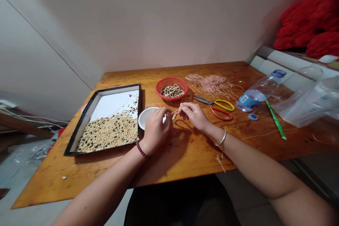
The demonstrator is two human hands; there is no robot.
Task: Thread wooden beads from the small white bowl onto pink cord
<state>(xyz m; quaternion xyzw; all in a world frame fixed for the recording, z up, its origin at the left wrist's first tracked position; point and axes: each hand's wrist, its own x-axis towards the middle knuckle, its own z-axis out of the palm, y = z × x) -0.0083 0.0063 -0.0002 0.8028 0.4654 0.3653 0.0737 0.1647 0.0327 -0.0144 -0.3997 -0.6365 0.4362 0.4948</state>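
Both hands meet mid-counter (185,155), pinching a short bead string (174,115) between them. The left hand (155,129) is closed on one end and the right hand (194,114) on the other. A bowl (144,118) sits just under the left hand's fingers, with the tray (81,127) further left. The basket (158,91) is right behind the hands (strung beads inside, looks like), and the scissors (215,107) are just beyond the right hand.

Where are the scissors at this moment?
In the head view the scissors lie on the table, just right of the right hand, between the red basket and the water bottle, below the pile of pink string.
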